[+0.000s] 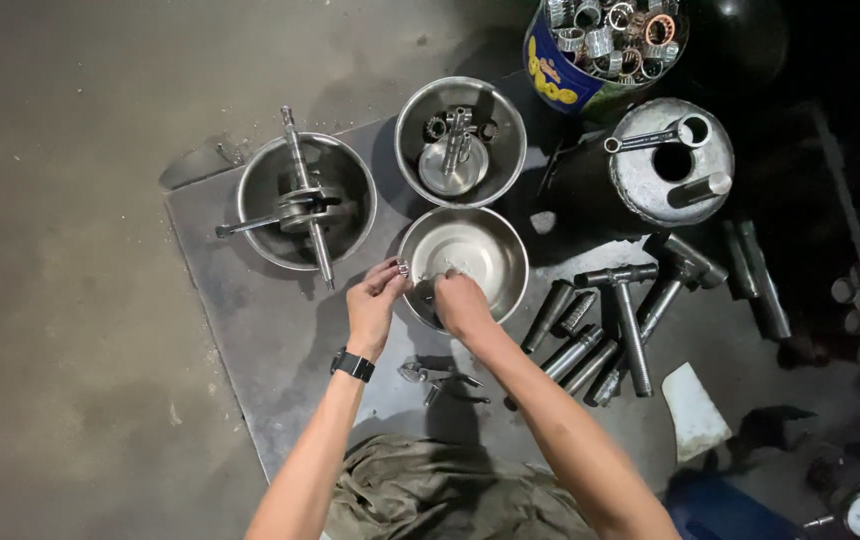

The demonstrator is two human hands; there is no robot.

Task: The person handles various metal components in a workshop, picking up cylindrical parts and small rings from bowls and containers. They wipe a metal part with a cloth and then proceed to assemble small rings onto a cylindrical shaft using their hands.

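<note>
A crumpled cloth (pixel 450 490) lies at bottom centre. Above it, the left hand (pixel 375 300) pinches a small bearing ring (pixel 403 267). The right hand (pixel 460 303) dips curled into the near steel bowl (pixel 495 250); its grip is hidden.

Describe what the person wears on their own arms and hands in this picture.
Both forearms are bare, with no sleeves in view and no gloves. The left hand has a black watch strapped at the wrist. The right hand wears nothing visible.

We see three silver steel bowls (pixel 462 252) on a dark grey metal plate (pixel 250 330); above-right of the plate, a blue tin (pixel 560 75) with yellow lettering.
</note>
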